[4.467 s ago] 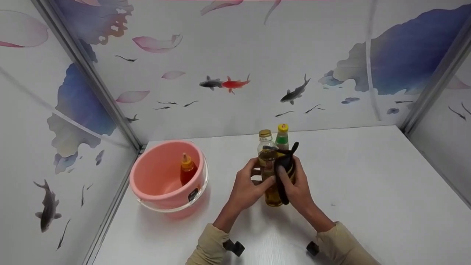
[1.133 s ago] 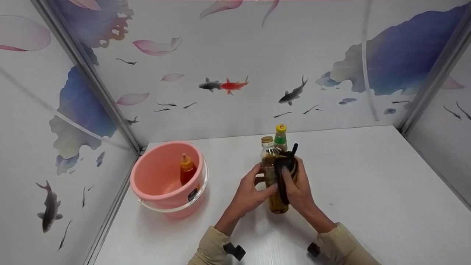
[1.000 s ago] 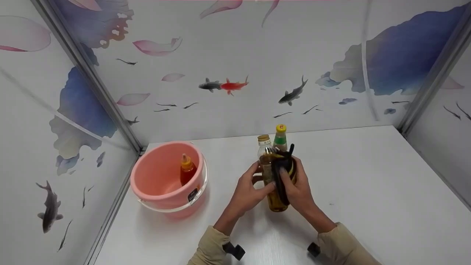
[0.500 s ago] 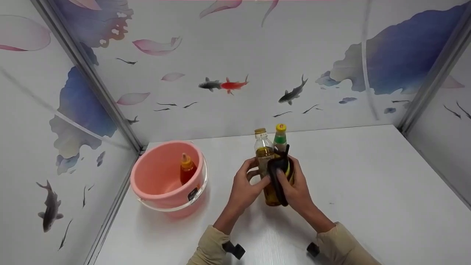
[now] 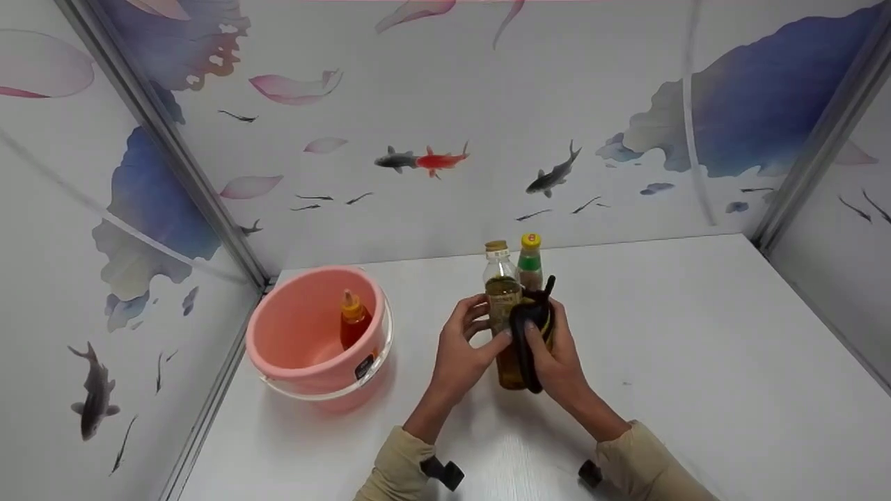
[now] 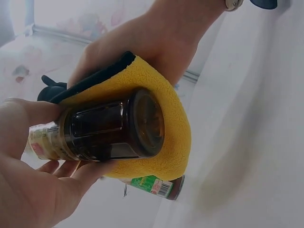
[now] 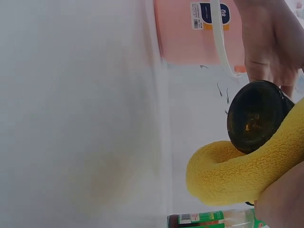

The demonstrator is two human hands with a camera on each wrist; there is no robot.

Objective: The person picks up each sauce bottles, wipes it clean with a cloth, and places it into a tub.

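My left hand (image 5: 463,351) grips a clear glass bottle (image 5: 501,289) of dark golden liquid with a gold cap. Held off the table, it leans slightly; its round base (image 6: 147,122) faces the left wrist camera. With my right hand (image 5: 560,355) I hold a folded cloth, black (image 5: 527,316) on its outer side and yellow and fluffy (image 7: 228,178) on the inner. The yellow side wraps around the bottle's right and lower part, against the glass. The right thumb presses on the black side. The fingers of the right hand are mostly hidden behind the cloth.
A pink bucket (image 5: 278,365) with a white handle stands at left on the white table (image 5: 696,348). Inside it is a squeeze bottle (image 5: 355,325) of red-orange liquid with a yellow top. Behind the hands stands a yellow-capped bottle (image 5: 530,261) with a green label.
Over the last second the held bottle has shifted slightly back and left, and its label shows more now. The cloth moves with small shifts against it. Bucket and standing bottle stay put.
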